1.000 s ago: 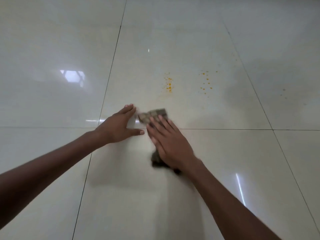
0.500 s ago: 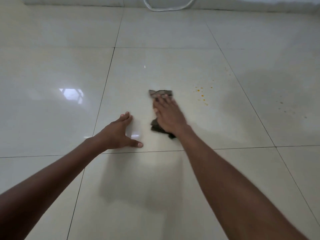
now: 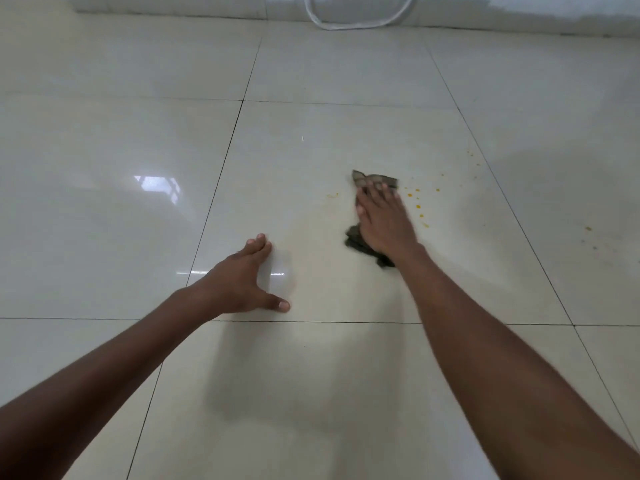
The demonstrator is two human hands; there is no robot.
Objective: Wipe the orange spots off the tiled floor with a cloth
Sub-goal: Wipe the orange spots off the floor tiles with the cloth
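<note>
A dark, crumpled cloth (image 3: 360,242) lies flat on the glossy cream floor (image 3: 138,220), pressed under the flat, open right hand (image 3: 384,221). Orange spots (image 3: 417,199) dot the tile at its 3 o'clock. The left hand (image 3: 239,278) rests spread and empty on the floor at the cloth's 8 o'clock.

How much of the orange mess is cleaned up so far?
Done: only a faint orange trace shows left of the cloth. In hand: the right hand presses the cloth flat on the tile; the left hand rests on the floor. Left: orange spots right of the cloth, and a few more on the next tile.
</note>
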